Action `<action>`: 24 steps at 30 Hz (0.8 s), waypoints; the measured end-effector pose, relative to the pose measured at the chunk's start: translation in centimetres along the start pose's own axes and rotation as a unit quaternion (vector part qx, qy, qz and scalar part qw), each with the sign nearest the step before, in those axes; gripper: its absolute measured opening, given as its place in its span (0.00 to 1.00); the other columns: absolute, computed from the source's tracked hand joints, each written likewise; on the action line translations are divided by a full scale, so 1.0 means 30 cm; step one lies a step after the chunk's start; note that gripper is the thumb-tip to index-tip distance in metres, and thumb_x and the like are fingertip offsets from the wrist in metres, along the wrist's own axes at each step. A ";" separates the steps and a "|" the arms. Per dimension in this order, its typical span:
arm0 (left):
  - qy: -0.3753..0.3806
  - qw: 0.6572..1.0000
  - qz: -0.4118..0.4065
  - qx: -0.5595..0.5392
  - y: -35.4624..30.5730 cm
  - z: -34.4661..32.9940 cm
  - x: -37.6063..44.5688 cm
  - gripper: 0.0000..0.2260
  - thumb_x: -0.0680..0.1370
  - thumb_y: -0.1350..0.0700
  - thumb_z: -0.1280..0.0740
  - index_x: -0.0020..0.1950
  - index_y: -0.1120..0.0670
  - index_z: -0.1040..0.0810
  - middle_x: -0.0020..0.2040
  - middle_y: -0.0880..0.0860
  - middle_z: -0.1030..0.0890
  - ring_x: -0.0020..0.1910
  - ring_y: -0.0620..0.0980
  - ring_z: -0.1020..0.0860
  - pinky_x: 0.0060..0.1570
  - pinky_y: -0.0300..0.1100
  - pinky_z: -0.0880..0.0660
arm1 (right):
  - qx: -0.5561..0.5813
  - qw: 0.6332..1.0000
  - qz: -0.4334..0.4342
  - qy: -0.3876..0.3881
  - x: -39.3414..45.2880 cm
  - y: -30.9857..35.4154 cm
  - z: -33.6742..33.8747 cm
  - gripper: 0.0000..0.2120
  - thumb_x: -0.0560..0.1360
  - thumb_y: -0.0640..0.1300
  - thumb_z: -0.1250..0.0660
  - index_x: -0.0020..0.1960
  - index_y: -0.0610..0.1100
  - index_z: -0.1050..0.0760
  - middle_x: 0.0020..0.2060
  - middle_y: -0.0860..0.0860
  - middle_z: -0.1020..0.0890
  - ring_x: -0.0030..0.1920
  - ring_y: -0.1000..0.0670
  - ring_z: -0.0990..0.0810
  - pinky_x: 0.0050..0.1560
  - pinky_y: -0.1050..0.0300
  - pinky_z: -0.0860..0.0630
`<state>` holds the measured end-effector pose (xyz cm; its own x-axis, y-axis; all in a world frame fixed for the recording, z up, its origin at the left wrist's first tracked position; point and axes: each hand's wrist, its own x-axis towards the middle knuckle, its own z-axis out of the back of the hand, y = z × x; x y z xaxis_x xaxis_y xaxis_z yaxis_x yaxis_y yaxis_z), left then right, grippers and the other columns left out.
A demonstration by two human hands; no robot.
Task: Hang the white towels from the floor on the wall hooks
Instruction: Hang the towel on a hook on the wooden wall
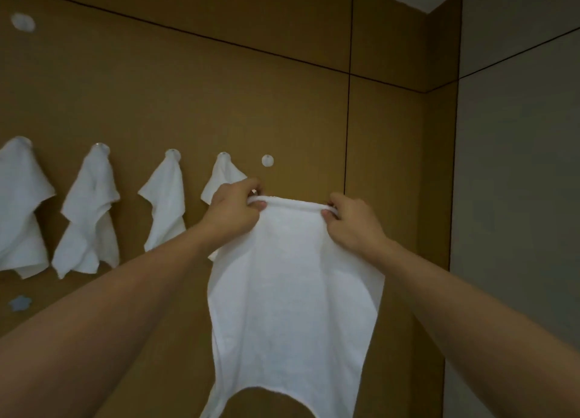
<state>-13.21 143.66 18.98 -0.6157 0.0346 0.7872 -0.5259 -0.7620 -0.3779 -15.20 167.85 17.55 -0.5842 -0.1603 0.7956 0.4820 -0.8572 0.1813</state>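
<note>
The head view is dim and warm-toned, with soft, even light and only faint shadows under the hanging towels point(91, 210) on the brown wall point(219, 103). The held towel point(292, 292) is the brightest area, without glare. Detail is slightly soft throughout. Panel seams bow near the edges from wide-angle distortion.

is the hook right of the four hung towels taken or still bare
Bare: the round hook has no cloth on it. The towel meant for it hangs below, gripped by both hands.
</note>
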 end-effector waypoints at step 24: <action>-0.037 0.965 -0.139 0.218 0.491 -0.474 0.735 0.25 0.78 0.64 0.41 0.61 0.36 0.21 0.48 0.44 0.25 0.45 0.46 0.27 0.36 0.29 0.40 | -0.169 0.911 0.364 -0.094 0.717 -0.477 -0.528 0.10 0.74 0.39 0.32 0.55 0.41 0.21 0.30 0.45 0.27 0.28 0.43 0.28 0.27 0.58 0.35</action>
<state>-42.87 142.39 23.84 -0.4353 0.2424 0.8670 -0.3577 -0.9303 0.0806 -45.00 168.92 22.93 -0.0529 -0.6880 0.7238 0.4495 -0.6637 -0.5979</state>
